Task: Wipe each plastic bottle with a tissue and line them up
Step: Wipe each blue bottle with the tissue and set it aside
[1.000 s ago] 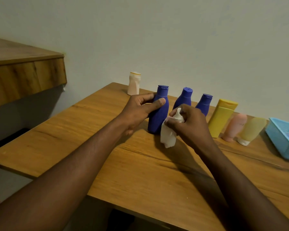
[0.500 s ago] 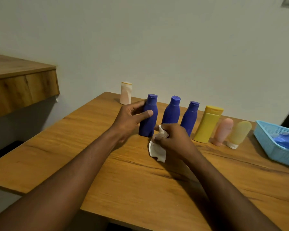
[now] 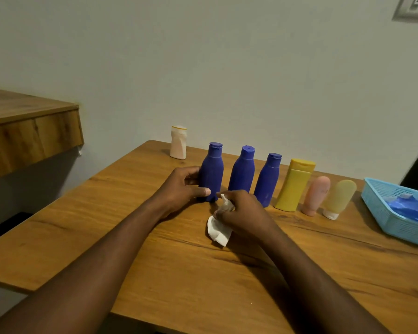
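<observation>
Three blue bottles stand upright in a row on the wooden table [image 3: 155, 273]. My left hand [image 3: 179, 189] is wrapped around the lower part of the leftmost blue bottle [image 3: 211, 168], which rests on the table. My right hand [image 3: 243, 209] holds a crumpled white tissue [image 3: 219, 229] just in front of the row, low over the table. The row continues rightward with the middle blue bottle [image 3: 243, 169], the third blue bottle [image 3: 268, 177], a yellow bottle [image 3: 296, 184], a pink tube [image 3: 316, 195] and a pale yellow tube [image 3: 338, 200]. A white bottle [image 3: 178, 142] stands apart at the far left.
A light blue plastic basket [image 3: 381, 218] with something blue inside sits at the right edge. A higher wooden shelf [image 3: 32, 131] juts out on the left. The wall runs right behind the bottles. The table's near and left edges are close.
My left hand has set the leftmost blue bottle down in the row and slid lower on it. My right hand with the tissue has dropped toward the table.
</observation>
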A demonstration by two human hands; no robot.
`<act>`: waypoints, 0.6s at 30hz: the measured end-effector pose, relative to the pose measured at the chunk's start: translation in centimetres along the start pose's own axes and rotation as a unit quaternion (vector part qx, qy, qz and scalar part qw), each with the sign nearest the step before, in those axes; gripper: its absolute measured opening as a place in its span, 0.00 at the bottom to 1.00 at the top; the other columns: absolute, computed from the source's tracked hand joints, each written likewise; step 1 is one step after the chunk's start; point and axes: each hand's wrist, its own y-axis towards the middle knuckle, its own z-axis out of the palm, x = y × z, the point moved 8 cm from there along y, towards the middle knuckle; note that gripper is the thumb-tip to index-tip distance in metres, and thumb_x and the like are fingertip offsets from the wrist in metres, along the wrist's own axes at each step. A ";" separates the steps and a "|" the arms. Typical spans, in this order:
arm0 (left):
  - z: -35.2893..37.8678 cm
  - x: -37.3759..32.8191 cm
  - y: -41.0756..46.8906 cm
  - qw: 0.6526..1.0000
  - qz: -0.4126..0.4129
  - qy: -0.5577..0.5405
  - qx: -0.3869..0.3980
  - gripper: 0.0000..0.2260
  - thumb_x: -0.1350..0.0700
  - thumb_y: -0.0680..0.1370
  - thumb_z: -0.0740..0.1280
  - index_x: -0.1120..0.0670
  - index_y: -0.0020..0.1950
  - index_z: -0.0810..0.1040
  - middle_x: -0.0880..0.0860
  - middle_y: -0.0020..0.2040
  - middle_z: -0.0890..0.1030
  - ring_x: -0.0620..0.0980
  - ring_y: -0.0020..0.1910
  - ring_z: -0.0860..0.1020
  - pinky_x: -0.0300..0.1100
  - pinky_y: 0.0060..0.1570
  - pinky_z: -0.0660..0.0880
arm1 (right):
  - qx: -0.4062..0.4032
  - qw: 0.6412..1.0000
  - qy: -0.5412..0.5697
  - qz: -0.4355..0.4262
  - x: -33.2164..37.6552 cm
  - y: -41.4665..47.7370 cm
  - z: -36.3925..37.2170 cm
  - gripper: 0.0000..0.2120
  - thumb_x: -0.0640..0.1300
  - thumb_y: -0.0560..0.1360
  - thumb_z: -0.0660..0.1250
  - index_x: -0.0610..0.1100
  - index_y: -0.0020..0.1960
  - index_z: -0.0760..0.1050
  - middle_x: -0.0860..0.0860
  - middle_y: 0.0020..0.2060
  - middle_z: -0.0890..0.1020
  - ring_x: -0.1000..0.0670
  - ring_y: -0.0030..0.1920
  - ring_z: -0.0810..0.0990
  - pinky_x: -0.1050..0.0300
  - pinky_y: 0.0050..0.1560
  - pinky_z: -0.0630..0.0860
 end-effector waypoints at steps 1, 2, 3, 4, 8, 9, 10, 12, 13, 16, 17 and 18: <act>0.0 0.1 0.1 1.000 -0.001 0.006 -0.002 0.24 0.64 0.76 0.75 0.51 0.70 0.77 0.45 0.63 0.82 0.41 0.61 0.81 0.32 0.49 0.80 | 0.004 1.000 -0.002 0.001 0.0 0.0 0.1 0.26 0.48 0.75 0.71 0.49 0.72 0.71 0.50 0.57 0.82 0.52 0.52 0.80 0.50 0.52 0.82; -0.1 0.2 0.2 1.000 -0.002 0.015 -0.003 0.24 0.63 0.76 0.75 0.51 0.71 0.77 0.46 0.64 0.82 0.42 0.62 0.80 0.33 0.51 0.80 | 0.009 1.000 -0.005 0.002 0.0 0.1 0.2 0.28 0.49 0.75 0.71 0.49 0.73 0.70 0.49 0.59 0.81 0.52 0.54 0.80 0.50 0.53 0.82; -0.1 0.3 0.3 1.000 -0.004 0.020 -0.005 0.24 0.63 0.76 0.75 0.51 0.71 0.77 0.46 0.65 0.82 0.42 0.62 0.80 0.34 0.52 0.79 | 0.017 1.000 -0.007 0.003 0.0 0.1 0.3 0.29 0.49 0.75 0.71 0.50 0.74 0.68 0.49 0.60 0.81 0.52 0.55 0.80 0.50 0.53 0.82; 0.0 0.4 0.4 1.000 -0.005 0.021 -0.005 0.23 0.63 0.77 0.75 0.50 0.71 0.77 0.45 0.65 0.81 0.41 0.62 0.80 0.33 0.51 0.79 | 0.023 1.000 -0.010 0.004 -0.1 0.1 0.4 0.30 0.49 0.75 0.70 0.50 0.75 0.67 0.49 0.62 0.80 0.51 0.55 0.79 0.50 0.54 0.82; 0.4 0.5 0.6 1.000 -0.012 0.025 -0.003 0.23 0.64 0.78 0.73 0.49 0.71 0.76 0.37 0.58 0.80 0.34 0.55 0.78 0.28 0.48 0.76 | 0.033 0.999 -0.017 0.005 0.0 0.1 0.6 0.32 0.50 0.76 0.70 0.50 0.77 0.64 0.48 0.66 0.77 0.51 0.59 0.78 0.51 0.55 0.80; 0.5 0.5 0.7 1.000 -0.014 0.025 -0.001 0.23 0.64 0.78 0.73 0.49 0.71 0.76 0.37 0.57 0.79 0.33 0.55 0.78 0.28 0.48 0.77 | 0.036 0.999 -0.018 0.007 0.0 0.1 0.6 0.32 0.51 0.76 0.70 0.50 0.77 0.63 0.48 0.66 0.77 0.51 0.59 0.78 0.52 0.56 0.80; 0.5 0.6 0.7 0.999 -0.016 0.028 0.000 0.23 0.65 0.78 0.72 0.49 0.71 0.76 0.37 0.57 0.79 0.33 0.55 0.78 0.28 0.48 0.77 | 0.037 0.999 -0.020 0.010 0.0 0.1 0.7 0.32 0.51 0.76 0.70 0.50 0.77 0.63 0.48 0.67 0.76 0.50 0.60 0.77 0.52 0.56 0.80; 0.6 0.7 0.8 0.999 -0.018 0.035 0.002 0.23 0.65 0.78 0.72 0.50 0.71 0.76 0.38 0.58 0.80 0.33 0.56 0.78 0.28 0.49 0.77 | 0.037 0.999 -0.023 0.014 -0.1 0.2 0.8 0.33 0.52 0.76 0.70 0.50 0.78 0.62 0.48 0.68 0.75 0.50 0.61 0.77 0.52 0.57 0.79; 0.7 0.8 0.8 0.999 -0.019 0.037 0.003 0.23 0.65 0.78 0.72 0.50 0.72 0.75 0.39 0.58 0.80 0.33 0.56 0.79 0.28 0.50 0.77 | 0.037 0.999 -0.023 0.016 -0.1 0.2 0.8 0.34 0.52 0.76 0.70 0.50 0.78 0.62 0.48 0.69 0.75 0.50 0.61 0.77 0.51 0.57 0.79; 0.9 0.8 0.9 0.999 -0.019 0.048 0.008 0.24 0.65 0.79 0.71 0.51 0.73 0.74 0.44 0.64 0.81 0.36 0.59 0.79 0.30 0.53 0.76 | 0.035 0.999 -0.024 0.020 -0.1 0.2 0.9 0.34 0.52 0.76 0.70 0.50 0.78 0.61 0.48 0.70 0.74 0.49 0.61 0.77 0.50 0.58 0.79; 1.0 0.8 1.0 0.998 -0.020 0.052 0.011 0.24 0.65 0.79 0.71 0.51 0.74 0.73 0.46 0.67 0.80 0.39 0.62 0.78 0.32 0.56 0.76 | 0.036 0.999 -0.025 0.021 -0.1 0.2 0.9 0.34 0.52 0.76 0.70 0.50 0.78 0.61 0.47 0.69 0.74 0.49 0.61 0.78 0.50 0.57 0.79; 1.0 0.9 1.0 0.998 -0.022 0.054 0.015 0.25 0.65 0.80 0.70 0.50 0.75 0.73 0.48 0.69 0.79 0.42 0.65 0.77 0.34 0.59 0.75 | 0.037 0.999 -0.026 0.022 -0.1 0.2 1.0 0.34 0.52 0.76 0.70 0.50 0.78 0.62 0.47 0.69 0.75 0.50 0.60 0.78 0.50 0.57 0.80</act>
